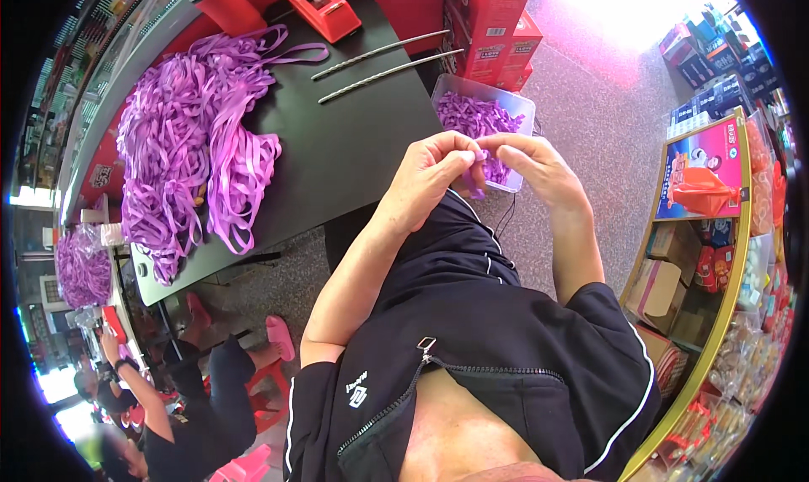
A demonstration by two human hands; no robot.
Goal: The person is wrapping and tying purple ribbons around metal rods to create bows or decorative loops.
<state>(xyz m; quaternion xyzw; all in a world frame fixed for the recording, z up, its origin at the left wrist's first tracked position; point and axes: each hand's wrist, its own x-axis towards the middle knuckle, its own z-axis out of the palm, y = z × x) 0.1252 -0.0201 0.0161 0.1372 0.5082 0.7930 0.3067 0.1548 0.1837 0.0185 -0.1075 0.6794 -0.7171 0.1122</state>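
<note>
Head view: both hands are raised in front of the chest, over the lap, fingertips meeting. Left hand [434, 174] is curled nearly closed, thumb and forefinger pinched on a small purple strip piece [477, 172]; right hand [535, 166] likewise curled, its fingertips pinching the same piece from the right side. Pinch grip looks suited to fine work on a thin band; exactly what the fingers do to it is too small to tell. Strip piece sits between the two hands, directly above the clear plastic tub [514, 103], which is on the floor just far of the knees and holds more purple pieces, so anything released would probably fall into it or onto the lap. Black bench [354, 136] lies to the left; its right edge runs close beside the tub and the left forearm. On it: a large heap of purple ribbon [190, 136] at the left, spilling over the near edge; two metal rods [383, 61] lying parallel at the far right; a red tape dispenser [323, 8] at the far edge. Bare bench between heap and rods. Floor to the right of the hands is bare up to a shelf rack [716, 229]. Another person [168, 406] sits near left, well apart.
</note>
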